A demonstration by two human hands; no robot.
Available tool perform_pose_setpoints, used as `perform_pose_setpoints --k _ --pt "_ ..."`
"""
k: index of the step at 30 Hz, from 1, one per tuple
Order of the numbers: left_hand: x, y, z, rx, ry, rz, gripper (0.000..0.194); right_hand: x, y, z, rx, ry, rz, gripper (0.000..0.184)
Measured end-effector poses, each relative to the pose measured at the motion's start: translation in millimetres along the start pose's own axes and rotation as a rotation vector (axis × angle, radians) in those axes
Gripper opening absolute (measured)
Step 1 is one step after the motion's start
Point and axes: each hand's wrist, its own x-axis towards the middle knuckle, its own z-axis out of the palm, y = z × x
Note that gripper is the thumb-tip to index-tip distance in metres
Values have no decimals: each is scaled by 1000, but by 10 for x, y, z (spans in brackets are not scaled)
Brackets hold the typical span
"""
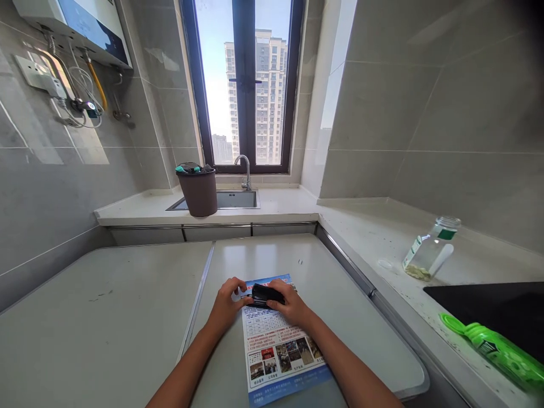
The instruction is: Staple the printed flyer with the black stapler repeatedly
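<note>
A black stapler (264, 294) lies over the upper part of a printed flyer (272, 345) with blue borders, text and photos. My right hand (291, 303) is closed around the stapler's right end, thumb on the near side. At its left end, my left hand (232, 300) has curled fingers, with thumb and forefinger pinching at the stapler's tip. The exact contact there is partly hidden by the fingers. Beyond the flyer, two tiny bent staples (300, 262) rest on the white tabletop (340, 317).
A brown bucket (198, 192) stands by the sink (238, 199) below the window. On the right counter (361, 226) are a glass jar (429, 252), a clear lid (385, 264), a black panel (497, 309) and a green bottle (497, 348). A water heater (80, 28) hangs upper left.
</note>
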Motion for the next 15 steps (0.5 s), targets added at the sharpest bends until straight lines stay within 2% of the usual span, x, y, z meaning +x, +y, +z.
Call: perform_pose_setpoints --k 3,10,15 --pt "14 -9 21 2 30 -22 13 10 42 6 -64 11 41 31" --pt "45 -36 -26 -40 60 -108 27 27 -35 3 -227 -65 182 20" --pt "47 -95 -21 -41 71 -131 30 -16 5 -159 -253 -69 267 29"
